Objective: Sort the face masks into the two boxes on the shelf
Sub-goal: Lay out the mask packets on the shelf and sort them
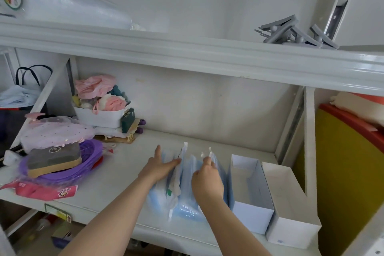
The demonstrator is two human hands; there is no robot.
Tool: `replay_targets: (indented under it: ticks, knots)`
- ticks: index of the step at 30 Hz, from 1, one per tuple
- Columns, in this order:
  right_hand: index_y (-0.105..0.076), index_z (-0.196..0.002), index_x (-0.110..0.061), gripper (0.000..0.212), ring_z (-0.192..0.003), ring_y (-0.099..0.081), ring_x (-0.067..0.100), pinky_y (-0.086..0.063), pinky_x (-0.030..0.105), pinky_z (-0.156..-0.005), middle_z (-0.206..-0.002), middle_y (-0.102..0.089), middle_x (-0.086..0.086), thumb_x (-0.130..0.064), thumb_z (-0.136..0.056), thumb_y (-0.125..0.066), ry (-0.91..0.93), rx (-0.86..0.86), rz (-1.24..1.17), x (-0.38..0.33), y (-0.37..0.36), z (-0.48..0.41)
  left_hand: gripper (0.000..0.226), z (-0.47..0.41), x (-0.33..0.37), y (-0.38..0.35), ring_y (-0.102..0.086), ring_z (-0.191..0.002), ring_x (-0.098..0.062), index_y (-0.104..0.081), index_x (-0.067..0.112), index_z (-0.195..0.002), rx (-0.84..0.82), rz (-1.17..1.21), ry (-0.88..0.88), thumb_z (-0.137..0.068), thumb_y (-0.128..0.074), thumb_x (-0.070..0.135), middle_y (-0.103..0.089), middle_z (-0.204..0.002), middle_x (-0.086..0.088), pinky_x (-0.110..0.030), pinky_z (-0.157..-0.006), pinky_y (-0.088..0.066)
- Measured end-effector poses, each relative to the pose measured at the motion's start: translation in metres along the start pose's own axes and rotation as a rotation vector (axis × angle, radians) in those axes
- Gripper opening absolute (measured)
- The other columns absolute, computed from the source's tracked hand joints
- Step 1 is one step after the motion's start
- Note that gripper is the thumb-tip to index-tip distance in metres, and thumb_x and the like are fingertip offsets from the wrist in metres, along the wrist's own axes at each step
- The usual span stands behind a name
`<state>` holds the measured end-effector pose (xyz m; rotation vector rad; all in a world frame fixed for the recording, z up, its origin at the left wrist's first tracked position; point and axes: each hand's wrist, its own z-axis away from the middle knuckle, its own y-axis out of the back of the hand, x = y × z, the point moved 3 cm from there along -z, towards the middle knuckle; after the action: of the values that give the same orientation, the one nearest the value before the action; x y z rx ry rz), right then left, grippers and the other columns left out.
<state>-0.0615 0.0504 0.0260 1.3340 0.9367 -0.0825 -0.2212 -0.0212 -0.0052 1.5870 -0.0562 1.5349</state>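
A bundle of blue and white face masks [185, 203] in clear wrapping stands on edge on the white shelf [128, 164]. My left hand [160, 167] lies flat against the bundle's left side, fingers stretched out. My right hand [207, 178] pinches the upper edge of the masks on the bundle's right side. Right of the bundle stand two open white boxes side by side: the nearer box [252, 208] touches the masks, and the outer box [291, 224] sits at the shelf's right end. Both look empty.
At the shelf's left lie a purple basket [87, 170] holding a dark box, a pink net cover [54, 133], a red packet [41, 191] and a white bin of pink cloths [99, 116]. Grey clips [295, 33] rest on the upper shelf. A shelf post [309, 131] stands right of the boxes.
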Motion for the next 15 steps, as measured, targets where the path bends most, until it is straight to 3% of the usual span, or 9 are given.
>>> replay_targets:
  ticks: [3,7,10,13,15]
  knots:
    - [-0.026,-0.14,-0.003,0.052,-0.138,-0.028,0.031,-0.033,0.034,-0.11,-0.146,-0.03,0.013,-0.008,-0.091,-0.043,-0.035,-0.091,0.282,0.022,-0.008,0.002,0.11,0.003,0.004,-0.007,-0.037,-0.138,-0.033,0.003,0.04,-0.152,-0.009,-0.078,0.005,-0.065,-0.05,0.083,-0.026,-0.155,-0.013,-0.045,-0.112,-0.033]
    - [-0.029,-0.135,-0.008,0.043,-0.112,-0.053,0.029,-0.048,0.036,-0.092,-0.128,-0.046,0.012,-0.011,-0.093,-0.039,-0.066,-0.074,0.2,0.038,-0.001,0.005,0.111,0.007,0.005,-0.015,-0.034,-0.14,-0.032,0.004,0.039,-0.152,-0.071,-0.07,0.024,-0.065,-0.046,0.086,-0.023,-0.157,-0.011,-0.044,-0.112,-0.031]
    - [-0.018,-0.146,-0.021,0.061,-0.105,-0.062,0.029,-0.053,0.037,-0.086,-0.129,-0.049,0.012,-0.001,-0.091,-0.038,-0.053,-0.023,0.168,0.036,0.011,0.0,0.105,0.005,0.004,-0.016,-0.038,-0.137,-0.033,0.002,0.04,-0.152,-0.073,-0.094,0.027,-0.07,-0.051,0.077,-0.027,-0.156,-0.012,-0.045,-0.111,-0.034]
    - [-0.046,-0.129,-0.01,0.039,-0.106,-0.062,0.031,-0.052,0.036,-0.086,-0.126,-0.05,0.014,-0.001,-0.092,-0.039,-0.044,-0.041,0.22,0.031,0.016,-0.003,0.097,0.005,0.004,-0.017,-0.039,-0.136,-0.033,0.001,0.039,-0.152,-0.073,-0.11,0.025,-0.077,-0.052,0.07,-0.029,-0.154,-0.013,-0.044,-0.11,-0.035]
    - [-0.054,-0.118,-0.006,0.031,-0.107,-0.063,0.031,-0.052,0.034,-0.086,-0.121,-0.055,0.014,0.0,-0.09,-0.039,-0.062,-0.086,0.233,0.03,0.015,0.0,0.094,0.006,0.005,-0.018,-0.039,-0.136,-0.033,0.0,0.038,-0.152,-0.076,-0.121,0.021,-0.078,-0.05,0.069,-0.03,-0.154,-0.014,-0.045,-0.11,-0.035]
